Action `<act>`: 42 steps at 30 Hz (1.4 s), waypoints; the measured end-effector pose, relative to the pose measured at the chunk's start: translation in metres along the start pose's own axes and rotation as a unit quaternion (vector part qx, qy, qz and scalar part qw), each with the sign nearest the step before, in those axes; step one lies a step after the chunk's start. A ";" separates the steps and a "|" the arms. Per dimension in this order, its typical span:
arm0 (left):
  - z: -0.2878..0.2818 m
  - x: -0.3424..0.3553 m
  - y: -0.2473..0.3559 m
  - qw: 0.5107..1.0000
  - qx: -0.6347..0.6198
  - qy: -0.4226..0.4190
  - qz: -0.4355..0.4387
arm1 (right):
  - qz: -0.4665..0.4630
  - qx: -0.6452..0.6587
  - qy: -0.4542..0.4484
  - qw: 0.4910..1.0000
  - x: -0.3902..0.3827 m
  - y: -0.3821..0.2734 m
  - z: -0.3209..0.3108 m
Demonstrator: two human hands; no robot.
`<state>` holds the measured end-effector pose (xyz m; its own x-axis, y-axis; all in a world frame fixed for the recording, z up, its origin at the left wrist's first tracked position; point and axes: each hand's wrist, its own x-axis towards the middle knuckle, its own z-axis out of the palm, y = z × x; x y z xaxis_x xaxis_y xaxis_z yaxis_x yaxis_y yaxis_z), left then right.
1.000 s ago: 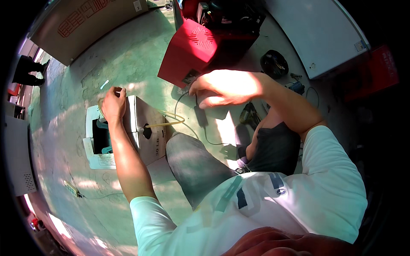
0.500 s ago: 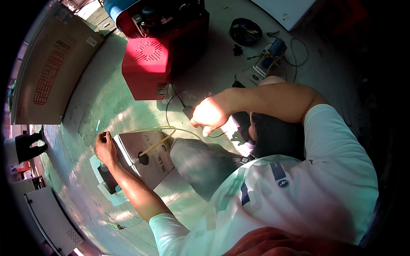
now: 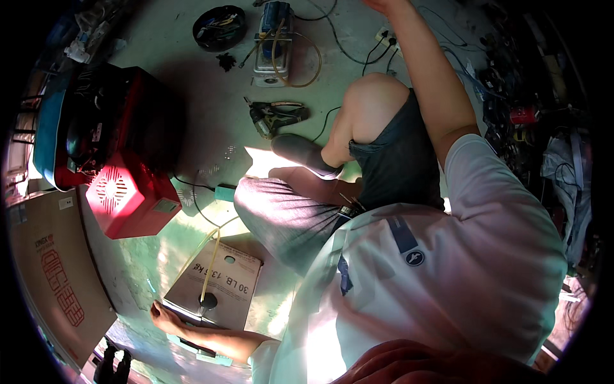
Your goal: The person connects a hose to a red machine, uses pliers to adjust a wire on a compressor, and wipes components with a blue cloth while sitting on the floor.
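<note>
My left hand (image 3: 165,318), fingers curled, is at the left edge of a cardboard box (image 3: 236,269); whatever it may hold is too small to make out. A yellowish hose (image 3: 210,265) runs from a dark round fitting (image 3: 208,301) in the box's side. Under my left forearm lies a pale teal device (image 3: 220,360), mostly covered. My right arm stretches far forward, and my right hand (image 3: 382,5) is cut off by the upper edge, its fingers out of sight. Closest to it is a power strip (image 3: 387,40) with black plugs.
A red vented housing (image 3: 134,192) stands at the left, before a large carton (image 3: 54,256). Ahead are a round black tray (image 3: 219,29) of small parts, a blue-and-silver pump-like unit (image 3: 274,61) and a cordless tool (image 3: 272,120). Clutter (image 3: 524,115) lines the right side.
My view has swung to the right. My right hand has gone from near the dark cord adapter out to the upper edge. My left hand stays by the box.
</note>
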<state>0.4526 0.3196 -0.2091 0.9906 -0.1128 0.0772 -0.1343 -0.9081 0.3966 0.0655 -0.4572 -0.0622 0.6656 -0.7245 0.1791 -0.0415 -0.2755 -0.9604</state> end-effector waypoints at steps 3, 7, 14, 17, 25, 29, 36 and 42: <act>-0.001 0.008 -0.007 0.999 0.047 -0.010 -0.003 | 0.067 -0.215 0.136 0.965 -0.090 0.108 -0.110; 0.002 0.018 -0.005 0.998 0.059 -0.008 -0.024 | 0.327 -0.445 -0.055 0.832 -0.279 0.235 -0.177; 0.018 0.029 0.016 0.994 0.109 0.004 0.003 | 0.572 -0.385 -0.228 0.687 -0.429 0.296 -0.143; 0.023 0.034 0.033 0.993 0.113 -0.001 0.019 | 0.578 -0.375 -0.235 0.686 -0.437 0.298 -0.139; 0.002 0.012 0.033 0.995 0.094 0.014 -0.001 | 0.517 -0.308 -0.182 0.778 -0.302 0.294 -0.166; 0.001 -0.001 0.032 0.993 0.091 0.046 -0.055 | 0.404 -0.244 -0.145 0.870 -0.135 0.217 -0.142; -0.004 0.002 0.051 0.986 0.111 0.032 -0.122 | 0.129 -0.272 -0.326 0.896 0.028 0.043 0.054; -0.009 -0.002 0.045 0.985 0.078 0.018 -0.152 | -0.058 -0.249 -0.495 0.830 0.033 0.011 0.289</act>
<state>0.4447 0.2823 -0.1835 0.9827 0.1847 0.0097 0.1758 -0.9491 0.2613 0.3023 -0.3019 -0.1288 0.9628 0.1319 -0.2359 -0.0732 -0.7127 -0.6976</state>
